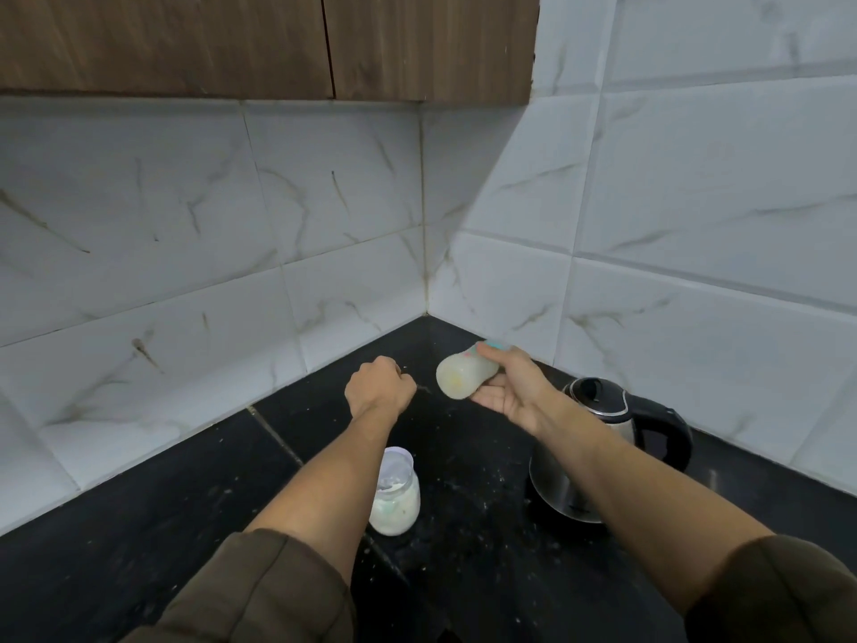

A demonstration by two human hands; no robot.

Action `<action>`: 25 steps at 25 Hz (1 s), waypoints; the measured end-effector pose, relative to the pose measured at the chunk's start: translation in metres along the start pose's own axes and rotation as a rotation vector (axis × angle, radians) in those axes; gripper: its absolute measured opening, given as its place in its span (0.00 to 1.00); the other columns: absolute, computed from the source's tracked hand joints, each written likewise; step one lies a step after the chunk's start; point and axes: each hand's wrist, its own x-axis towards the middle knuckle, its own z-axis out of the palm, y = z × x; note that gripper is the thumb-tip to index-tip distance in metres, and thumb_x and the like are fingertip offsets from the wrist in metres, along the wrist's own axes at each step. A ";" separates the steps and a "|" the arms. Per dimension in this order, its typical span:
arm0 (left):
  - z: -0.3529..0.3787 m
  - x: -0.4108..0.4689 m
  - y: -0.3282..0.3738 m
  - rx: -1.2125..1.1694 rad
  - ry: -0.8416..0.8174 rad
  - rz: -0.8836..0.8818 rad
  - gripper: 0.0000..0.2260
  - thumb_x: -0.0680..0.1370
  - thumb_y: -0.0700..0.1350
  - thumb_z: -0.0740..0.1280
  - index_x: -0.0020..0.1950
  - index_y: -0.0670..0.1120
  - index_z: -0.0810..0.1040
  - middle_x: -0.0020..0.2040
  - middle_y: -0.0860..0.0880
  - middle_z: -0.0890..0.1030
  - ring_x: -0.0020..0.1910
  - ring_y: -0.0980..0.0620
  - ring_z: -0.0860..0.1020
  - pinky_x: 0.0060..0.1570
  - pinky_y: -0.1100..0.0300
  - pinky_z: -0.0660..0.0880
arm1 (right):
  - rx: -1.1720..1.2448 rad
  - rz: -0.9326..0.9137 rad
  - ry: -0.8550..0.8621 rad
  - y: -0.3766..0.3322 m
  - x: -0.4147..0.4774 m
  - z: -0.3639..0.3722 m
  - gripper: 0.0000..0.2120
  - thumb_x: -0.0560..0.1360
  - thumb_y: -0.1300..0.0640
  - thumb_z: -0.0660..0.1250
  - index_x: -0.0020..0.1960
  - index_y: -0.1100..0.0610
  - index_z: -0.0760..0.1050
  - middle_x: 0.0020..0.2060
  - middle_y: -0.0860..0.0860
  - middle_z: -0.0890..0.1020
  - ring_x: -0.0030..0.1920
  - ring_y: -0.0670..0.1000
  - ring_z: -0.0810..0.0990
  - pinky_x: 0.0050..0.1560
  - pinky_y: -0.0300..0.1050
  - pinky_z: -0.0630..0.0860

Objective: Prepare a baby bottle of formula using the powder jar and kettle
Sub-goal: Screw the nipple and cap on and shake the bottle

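Landmark: electric kettle.

Bench was dark stone with pale specks scattered on it, running into a tiled corner behind the kettle. The kettle sat on its base, lid shut, handle pointing away from the person's centre. Judgement: parked clear of the working area, so the pouring was probably done.

Powder jar stood upright on the bench, well to the left of the kettle and nearer the person, partly behind the left forearm. It was open at the top with no lid on, white powder in the lower part. Likely left open simply because nothing had been capped yet.

Baby bottle was off the bench, up and left of the kettle, toward the corner. It lay tipped nearly sideways, base toward the left, teal collar end under the fingers. Contents looked milky and the outline was blurred. My read: mid-shake to mix the powder, which fits the sideways hold.

Right hand was wrapped around the bottle's neck end, thumb on top, fingers underneath.

Left hand hovered further left of the bottle, curled into a loose fist. Couldn't tell whether it pinched anything; something thin and faint showed just beside the knuckles, too small to identify.
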 end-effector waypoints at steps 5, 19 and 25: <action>0.005 -0.009 -0.014 0.007 -0.029 -0.015 0.10 0.78 0.47 0.65 0.54 0.49 0.85 0.43 0.48 0.82 0.41 0.47 0.78 0.40 0.56 0.73 | -0.400 0.155 -0.258 0.030 -0.015 -0.013 0.31 0.73 0.48 0.79 0.72 0.48 0.71 0.54 0.61 0.89 0.51 0.60 0.90 0.41 0.48 0.86; 0.017 -0.037 -0.033 0.031 -0.037 0.009 0.11 0.78 0.46 0.65 0.53 0.49 0.85 0.37 0.51 0.77 0.39 0.47 0.76 0.41 0.56 0.74 | -0.289 0.298 0.020 0.059 -0.044 -0.020 0.24 0.77 0.51 0.76 0.70 0.57 0.76 0.48 0.62 0.88 0.38 0.55 0.90 0.33 0.46 0.86; 0.014 -0.040 -0.037 0.040 -0.024 0.021 0.09 0.78 0.45 0.65 0.52 0.49 0.85 0.32 0.54 0.72 0.37 0.49 0.75 0.40 0.57 0.72 | -0.433 0.152 -0.160 0.057 -0.054 -0.021 0.30 0.74 0.52 0.80 0.72 0.45 0.72 0.57 0.61 0.88 0.49 0.60 0.90 0.42 0.50 0.86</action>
